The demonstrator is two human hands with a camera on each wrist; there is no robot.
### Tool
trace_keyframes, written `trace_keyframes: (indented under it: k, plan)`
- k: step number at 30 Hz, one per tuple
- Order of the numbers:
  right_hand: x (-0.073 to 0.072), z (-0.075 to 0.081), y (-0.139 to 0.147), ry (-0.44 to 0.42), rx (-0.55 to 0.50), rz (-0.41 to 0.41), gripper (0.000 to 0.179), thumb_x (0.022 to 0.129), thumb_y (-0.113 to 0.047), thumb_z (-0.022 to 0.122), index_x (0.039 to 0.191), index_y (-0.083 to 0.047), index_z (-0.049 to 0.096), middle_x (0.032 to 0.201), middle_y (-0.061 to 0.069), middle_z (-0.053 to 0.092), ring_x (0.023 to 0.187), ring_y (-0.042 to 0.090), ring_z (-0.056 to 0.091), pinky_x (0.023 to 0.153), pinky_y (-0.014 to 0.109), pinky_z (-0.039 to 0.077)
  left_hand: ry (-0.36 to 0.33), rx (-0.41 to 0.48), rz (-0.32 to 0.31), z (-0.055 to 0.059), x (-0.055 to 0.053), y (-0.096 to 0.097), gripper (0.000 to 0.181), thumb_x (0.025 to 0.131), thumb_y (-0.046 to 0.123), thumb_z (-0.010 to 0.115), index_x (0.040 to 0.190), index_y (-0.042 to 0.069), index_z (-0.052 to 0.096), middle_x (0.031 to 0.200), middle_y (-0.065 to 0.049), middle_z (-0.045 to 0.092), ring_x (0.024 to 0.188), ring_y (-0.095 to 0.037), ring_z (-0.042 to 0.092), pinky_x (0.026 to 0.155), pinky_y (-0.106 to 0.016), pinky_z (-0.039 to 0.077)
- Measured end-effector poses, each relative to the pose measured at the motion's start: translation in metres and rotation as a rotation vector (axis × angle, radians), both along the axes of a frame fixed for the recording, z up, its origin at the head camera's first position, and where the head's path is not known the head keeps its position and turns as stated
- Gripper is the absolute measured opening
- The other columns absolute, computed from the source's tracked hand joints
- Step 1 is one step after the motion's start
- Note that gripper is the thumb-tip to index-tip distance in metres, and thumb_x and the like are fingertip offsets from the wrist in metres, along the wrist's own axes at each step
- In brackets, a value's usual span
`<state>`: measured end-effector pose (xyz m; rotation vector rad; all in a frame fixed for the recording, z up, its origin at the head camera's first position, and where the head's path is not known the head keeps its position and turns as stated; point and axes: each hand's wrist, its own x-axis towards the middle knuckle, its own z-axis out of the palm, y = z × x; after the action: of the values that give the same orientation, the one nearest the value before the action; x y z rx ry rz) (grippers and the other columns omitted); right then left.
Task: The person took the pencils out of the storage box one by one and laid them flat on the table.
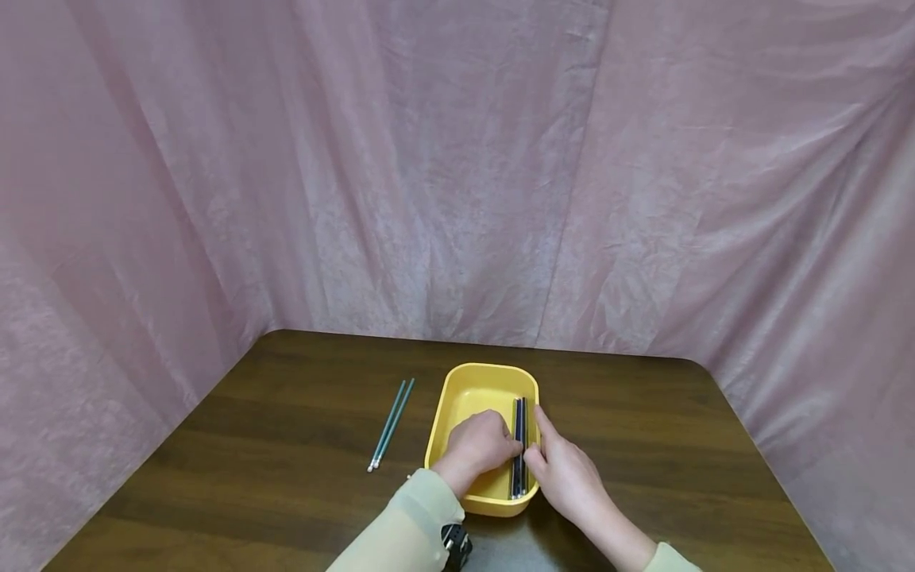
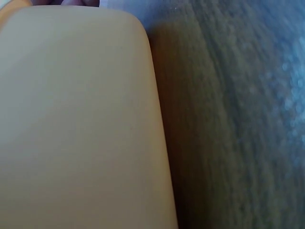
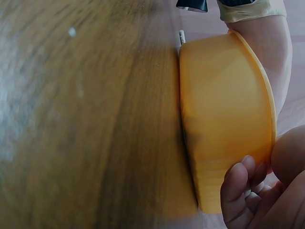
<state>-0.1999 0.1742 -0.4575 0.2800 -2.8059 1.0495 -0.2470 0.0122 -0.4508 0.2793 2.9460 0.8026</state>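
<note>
A yellow plastic tray (image 1: 494, 373) sits on the table, with several slim dark pencils (image 1: 519, 477) lying lengthwise along its right inner wall. My left hand (image 1: 477, 443) reaches into the tray from the near left, fingers curled, thumb and fingertips pinching at the middle of the dark pencils. At the right rim, my right hand (image 1: 568, 474) grips the tray, thumb at the edge and index finger stretched along the rim. The right wrist view shows its other fingers (image 3: 234, 183) bent against the tray's outer side. Only the tray's outer wall (image 2: 81, 119) fills the left wrist view.
Two teal pencils (image 1: 391, 425) with white erasers lie side by side on the wooden table (image 1: 286, 445), left of the tray. A black device (image 1: 456, 544) is strapped at the left wrist. Pink curtains (image 1: 457, 175) hang around the table's back and sides.
</note>
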Motion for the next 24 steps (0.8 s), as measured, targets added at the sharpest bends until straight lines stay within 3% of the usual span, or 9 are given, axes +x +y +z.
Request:
trace_keyframes:
  k: [3, 4, 9, 10, 11, 16, 24]
  plan:
    - [-0.001, 0.000, 0.001, -0.002, 0.011, -0.004, 0.071, 0.100, -0.010, 0.060, 0.167, 0.000, 0.040, 0.067, -0.004, 0.046, 0.059, 0.016, 0.044, 0.056, 0.037, 0.040, 0.007, 0.010, -0.003, 0.001, 0.000, 0.001, 0.045, 0.091, 0.024, 0.081, 0.054, 0.017, 0.056, 0.054, 0.005, 0.048, 0.052, -0.014, 0.049, 0.053, -0.033, 0.037]
    - [-0.001, 0.000, 0.001, -0.001, 0.014, -0.006, 0.071, 0.100, -0.010, 0.060, 0.168, 0.000, 0.040, 0.068, -0.003, 0.046, 0.059, 0.016, 0.045, 0.057, 0.038, 0.040, 0.034, 0.005, -0.008, -0.010, -0.007, 0.001, 0.044, 0.090, 0.027, 0.081, 0.055, 0.019, 0.056, 0.055, 0.007, 0.048, 0.053, -0.014, 0.048, 0.053, -0.033, 0.037]
    - [-0.002, 0.001, 0.003, -0.004, 0.019, -0.010, 0.073, 0.099, -0.011, 0.060, 0.168, 0.000, 0.039, 0.069, -0.003, 0.046, 0.060, 0.017, 0.045, 0.057, 0.039, 0.040, 0.028, 0.015, -0.001, -0.009, -0.007, 0.002, 0.041, 0.087, 0.026, 0.081, 0.055, 0.019, 0.056, 0.056, 0.006, 0.050, 0.054, -0.015, 0.049, 0.053, -0.034, 0.039]
    - [-0.002, 0.001, 0.003, -0.006, 0.019, -0.010, 0.073, 0.099, -0.011, 0.060, 0.168, 0.000, 0.039, 0.069, -0.004, 0.047, 0.060, 0.017, 0.045, 0.057, 0.038, 0.040, 0.022, 0.012, 0.001, -0.008, -0.007, 0.002, 0.041, 0.088, 0.026, 0.080, 0.056, 0.019, 0.056, 0.057, 0.005, 0.050, 0.054, -0.015, 0.049, 0.054, -0.034, 0.039]
    - [-0.002, 0.002, 0.003, -0.009, 0.017, -0.010, 0.072, 0.100, -0.011, 0.060, 0.168, 0.000, 0.039, 0.068, -0.003, 0.047, 0.060, 0.017, 0.045, 0.057, 0.038, 0.040, -0.005, 0.019, 0.007, 0.002, -0.001, 0.003, 0.040, 0.087, 0.022, 0.080, 0.055, 0.017, 0.056, 0.056, 0.004, 0.051, 0.054, -0.015, 0.050, 0.053, -0.034, 0.040]
    - [-0.002, 0.003, 0.003, -0.011, 0.016, -0.010, 0.072, 0.100, -0.011, 0.060, 0.168, 0.000, 0.039, 0.067, -0.002, 0.046, 0.062, 0.018, 0.047, 0.058, 0.039, 0.041, 0.005, 0.003, 0.001, 0.002, -0.004, 0.002, 0.039, 0.087, 0.024, 0.080, 0.056, 0.018, 0.056, 0.057, 0.004, 0.051, 0.054, -0.015, 0.050, 0.054, -0.034, 0.040]
    - [-0.002, 0.005, 0.002, -0.020, 0.022, -0.013, 0.071, 0.101, -0.012, 0.060, 0.168, 0.000, 0.039, 0.068, -0.001, 0.048, 0.062, 0.018, 0.048, 0.059, 0.039, 0.042, -0.028, 0.054, 0.004, 0.006, -0.004, -0.001, 0.042, 0.090, 0.024, 0.082, 0.056, 0.017, 0.058, 0.053, 0.005, 0.051, 0.051, -0.014, 0.050, 0.052, -0.031, 0.037]
